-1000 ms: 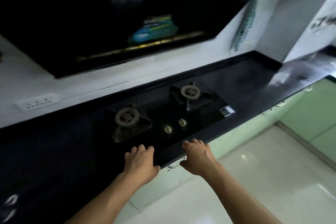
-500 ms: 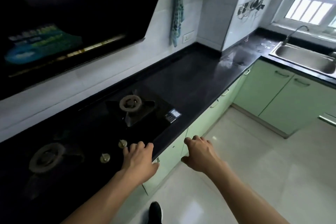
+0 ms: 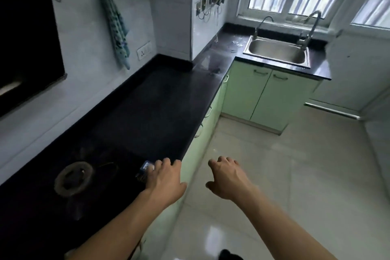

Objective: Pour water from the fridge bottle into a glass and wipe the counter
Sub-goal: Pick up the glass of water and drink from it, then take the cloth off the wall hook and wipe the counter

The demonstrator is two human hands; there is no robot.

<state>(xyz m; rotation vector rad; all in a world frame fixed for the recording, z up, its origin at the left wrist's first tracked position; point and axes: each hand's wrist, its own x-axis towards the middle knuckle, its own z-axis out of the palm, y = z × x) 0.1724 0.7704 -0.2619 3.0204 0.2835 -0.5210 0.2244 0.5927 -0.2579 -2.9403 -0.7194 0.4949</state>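
Left hand: the left hand (image 3: 166, 179) is loose and holds nothing; fingers spread, over the front edge of the bench (image 3: 160, 110) beside the hob (image 3: 73, 177).
Right hand: the right hand (image 3: 226, 177) is slack and bare, fingers half curled, out over the floor (image 3: 274, 175), apart from the bench.
Bottle, glass: neither shows; no fridge is plainly in view either, so I cannot say where they stand.
Wiping cloth: a blue-green towel (image 3: 116, 25) hangs from a wall hook above the bench, well apart from both hands.
Bench state: dark and mostly bare; pale smears lie near the corner by the sink (image 3: 276, 53).
Step in hand: likely finding the fridge; nothing of the task looks done.
Doing it well: turn toward the fridge, take the bottle by its body with one hand, leaving the other free for the door and a glass; pour over bare bench, away from the burner.
Writing: a small sticker (image 3: 146, 168) by the left fingers is too blurred to read; no brand is legible.
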